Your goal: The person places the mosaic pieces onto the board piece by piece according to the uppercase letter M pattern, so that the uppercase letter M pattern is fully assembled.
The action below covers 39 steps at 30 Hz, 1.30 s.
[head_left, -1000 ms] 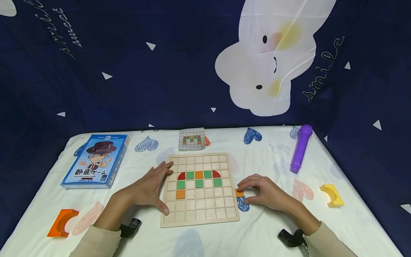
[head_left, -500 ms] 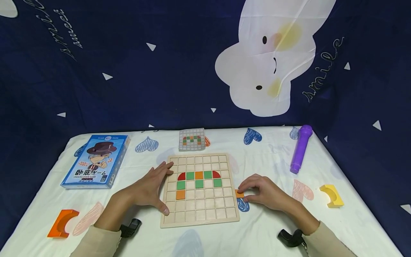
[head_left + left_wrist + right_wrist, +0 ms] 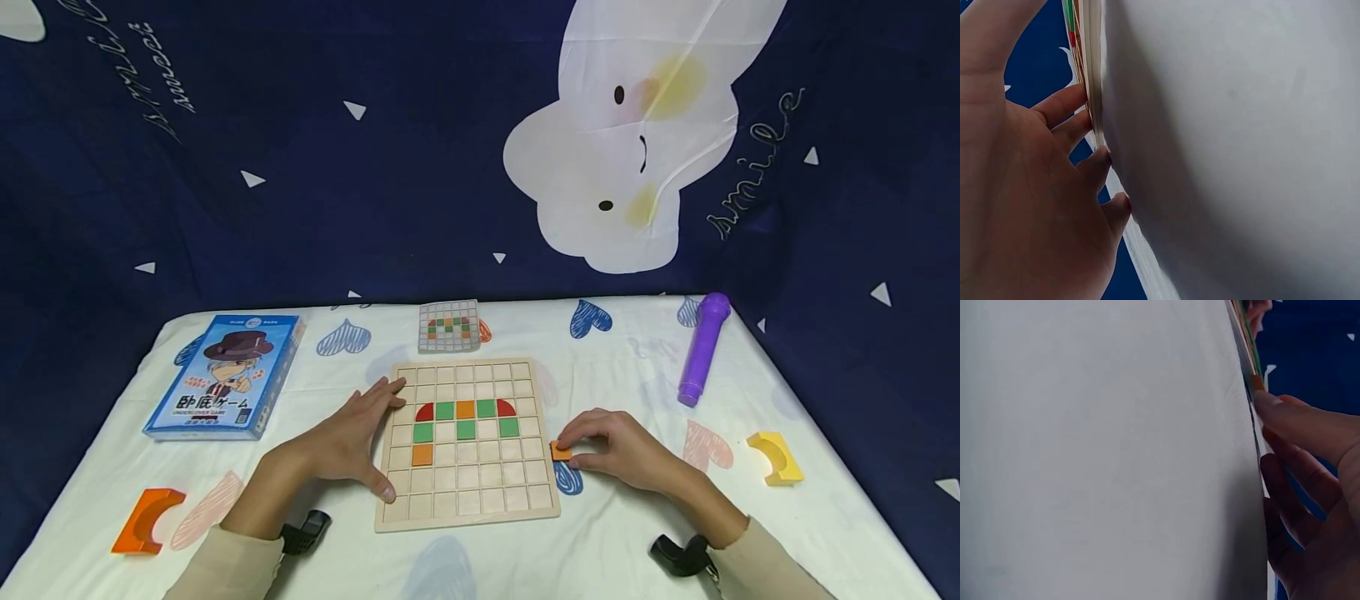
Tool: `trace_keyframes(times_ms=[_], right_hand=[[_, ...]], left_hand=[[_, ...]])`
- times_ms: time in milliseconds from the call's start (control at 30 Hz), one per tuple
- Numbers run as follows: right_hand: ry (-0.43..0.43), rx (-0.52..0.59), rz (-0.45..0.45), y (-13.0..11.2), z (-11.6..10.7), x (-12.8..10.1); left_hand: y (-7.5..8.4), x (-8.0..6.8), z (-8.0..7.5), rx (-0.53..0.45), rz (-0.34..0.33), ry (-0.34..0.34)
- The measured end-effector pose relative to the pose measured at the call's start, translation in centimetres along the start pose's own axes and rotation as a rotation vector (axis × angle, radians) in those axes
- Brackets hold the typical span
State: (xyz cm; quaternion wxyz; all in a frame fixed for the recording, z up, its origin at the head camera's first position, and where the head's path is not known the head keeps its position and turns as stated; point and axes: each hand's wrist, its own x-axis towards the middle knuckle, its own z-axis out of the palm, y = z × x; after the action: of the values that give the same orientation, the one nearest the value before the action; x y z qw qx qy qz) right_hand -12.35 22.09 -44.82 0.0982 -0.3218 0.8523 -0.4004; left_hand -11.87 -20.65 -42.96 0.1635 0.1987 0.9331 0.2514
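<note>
A wooden grid board [image 3: 468,500] lies flat in the middle of the table. Set in its cells are red quarter-round tiles [image 3: 506,407], several green square tiles [image 3: 466,429] and two orange square tiles [image 3: 422,455]. My left hand [image 3: 341,442], fingers spread, rests against the board's left edge; in the left wrist view its fingertips [image 3: 1075,128] touch that edge. Just off the right edge, my right hand [image 3: 630,450] pinches another orange square tile [image 3: 560,451] between thumb and fingers. In the right wrist view this orange tile [image 3: 1258,382] shows at the thumb tip.
Behind the board lies a small pattern card [image 3: 448,327]. A blue game box [image 3: 222,375] and an orange arch block [image 3: 146,522] are at left. On the right are a purple toy microphone [image 3: 703,348] and a yellow arch block [image 3: 780,457]. White cloth [image 3: 600,542] covers the table.
The right thumb and fingers have closed in on the orange tile beside the board, and the tile has shifted very slightly. The left hand and the board stay where they were.
</note>
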Motion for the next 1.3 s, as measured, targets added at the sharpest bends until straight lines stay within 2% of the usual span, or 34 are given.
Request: trace_keyframes(times_ms=[300, 633, 1033, 1300], right_hand=[[0.014, 0.071, -0.029, 0.4, -0.2, 0.1], [0.039, 0.053, -0.024, -0.7, -0.2, 0.9], [0.008, 0.043, -0.048, -1.7, 0.6, 2.6], [-0.049, 0.046, -0.051, -2.8, 1.8, 3.9]], left_hand=[[0.1, 0.0, 0.0, 0.005, -0.003, 0.002], [0.0, 0.0, 0.0, 0.006, -0.015, -0.004], [0.1, 0.1, 0.0, 0.010, -0.015, -0.007], [0.2, 0.0, -0.2, 0.002, -0.014, -0.004]])
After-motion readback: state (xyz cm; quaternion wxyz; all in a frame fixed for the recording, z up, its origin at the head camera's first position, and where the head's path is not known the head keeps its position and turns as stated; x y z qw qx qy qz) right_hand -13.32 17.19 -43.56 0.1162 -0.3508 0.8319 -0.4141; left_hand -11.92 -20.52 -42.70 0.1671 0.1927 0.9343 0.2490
